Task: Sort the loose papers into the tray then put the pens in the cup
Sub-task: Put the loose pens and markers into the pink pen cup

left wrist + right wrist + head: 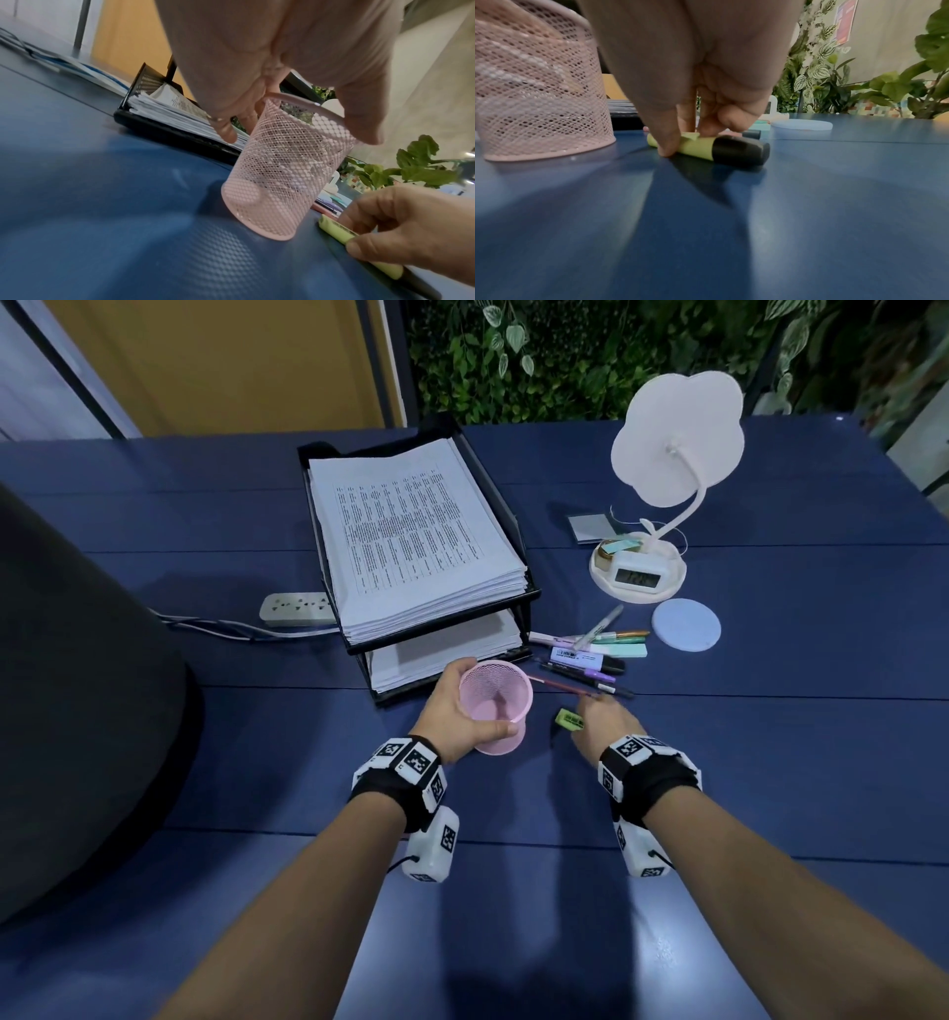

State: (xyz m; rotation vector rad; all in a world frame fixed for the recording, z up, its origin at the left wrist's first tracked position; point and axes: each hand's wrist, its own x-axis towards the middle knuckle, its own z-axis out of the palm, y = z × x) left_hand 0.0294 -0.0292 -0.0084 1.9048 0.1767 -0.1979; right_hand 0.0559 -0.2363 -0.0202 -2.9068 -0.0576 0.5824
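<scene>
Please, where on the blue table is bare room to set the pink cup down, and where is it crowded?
Bare table lies between the two forearms, near the person, below the pink cup. Bare too at far left, behind the power strip. Crowded: right of the paper tray, where the pens lie up to the lamp base.

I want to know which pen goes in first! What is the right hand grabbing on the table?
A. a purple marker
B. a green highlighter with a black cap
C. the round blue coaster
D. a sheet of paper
B: the right hand pinches the green highlighter, which lies on the blue table beside the pink cup.
</scene>
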